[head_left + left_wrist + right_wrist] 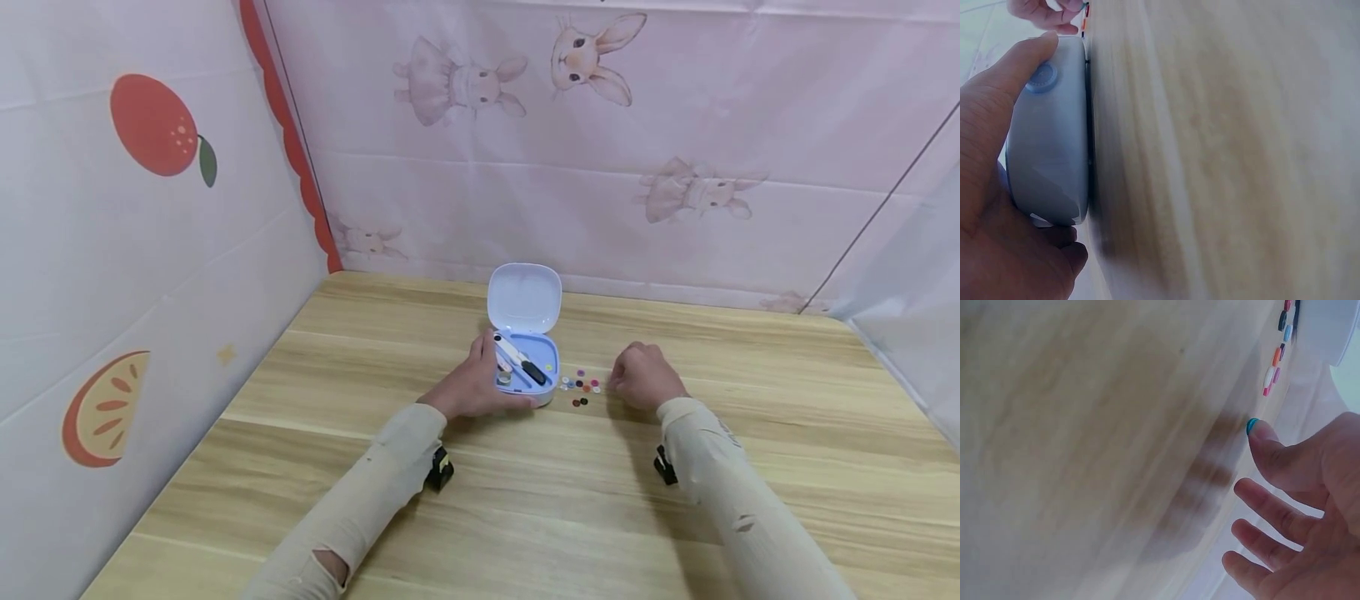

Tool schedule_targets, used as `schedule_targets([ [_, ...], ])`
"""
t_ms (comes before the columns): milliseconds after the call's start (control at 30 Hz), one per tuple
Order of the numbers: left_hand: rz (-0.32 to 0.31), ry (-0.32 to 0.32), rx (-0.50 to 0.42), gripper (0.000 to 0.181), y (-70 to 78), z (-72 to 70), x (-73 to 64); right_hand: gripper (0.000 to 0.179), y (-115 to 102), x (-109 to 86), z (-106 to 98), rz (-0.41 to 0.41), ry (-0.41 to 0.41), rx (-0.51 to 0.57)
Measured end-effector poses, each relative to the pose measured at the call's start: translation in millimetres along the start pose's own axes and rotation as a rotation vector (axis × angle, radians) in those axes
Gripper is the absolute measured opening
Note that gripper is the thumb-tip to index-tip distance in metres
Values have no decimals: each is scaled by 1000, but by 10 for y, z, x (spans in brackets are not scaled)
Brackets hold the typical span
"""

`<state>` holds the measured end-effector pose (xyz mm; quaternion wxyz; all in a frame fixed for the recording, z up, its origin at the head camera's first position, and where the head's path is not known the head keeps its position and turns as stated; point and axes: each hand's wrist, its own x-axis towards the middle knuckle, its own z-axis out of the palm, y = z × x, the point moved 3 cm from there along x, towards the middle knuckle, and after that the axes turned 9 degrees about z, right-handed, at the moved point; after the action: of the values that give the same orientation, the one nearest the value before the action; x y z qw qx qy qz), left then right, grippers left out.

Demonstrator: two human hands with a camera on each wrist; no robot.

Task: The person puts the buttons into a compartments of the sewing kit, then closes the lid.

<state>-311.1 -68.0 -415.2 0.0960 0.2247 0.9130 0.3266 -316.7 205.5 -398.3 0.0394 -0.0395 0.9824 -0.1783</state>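
A small light-blue sewing case point(557, 367) stands with its lid raised on the table. My left hand point(474, 383) grips its left side, the thumb along the front near a round blue catch point(1042, 77). Inside the case lie a white tool with a black end point(532, 371), a small round silvery piece point(505, 377) and a yellow button point(548, 367). To the right of the case, my right hand point(647, 377) pinches a teal button point(1252, 426) at the thumb tip, just above the table; the index finger is mostly hidden behind the thumb.
Several loose buttons point(587, 388) in different colours lie between the case and my right hand. The upright lid point(524, 297) is at the back of the case. Beyond the wooden table point(480, 517) hangs a pink rabbit-print curtain point(480, 200), with a fruit-print one point(187, 275) at the left.
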Motion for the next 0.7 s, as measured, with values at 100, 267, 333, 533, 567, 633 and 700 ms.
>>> schedule_targets([
  [100, -4, 1, -1, 140, -10, 6, -3, 12, 4, 1, 10, -6, -7, 5],
  [267, -4, 3, -11, 140, -22, 20, -7, 13, 19, 28, 24, -15, -20, 15],
  [333, 2, 4, -13, 140, -19, 22, -7, 14, 18, 42, 18, -17, -11, 34],
  [533, 9, 4, -21, 139, -20, 23, -7, 9, -93, 83, -43, -61, 86, 97],
  [567, 13, 7, -23, 139, -20, 21, -7, 8, -123, 91, -52, -70, 103, 103],
  [633, 21, 12, -28, 139, -19, 19, -5, 6, -184, 104, -56, -75, 119, 124],
  [700, 26, 15, -29, 139, -19, 17, -2, 5, -257, 113, -61, -86, 134, 140],
])
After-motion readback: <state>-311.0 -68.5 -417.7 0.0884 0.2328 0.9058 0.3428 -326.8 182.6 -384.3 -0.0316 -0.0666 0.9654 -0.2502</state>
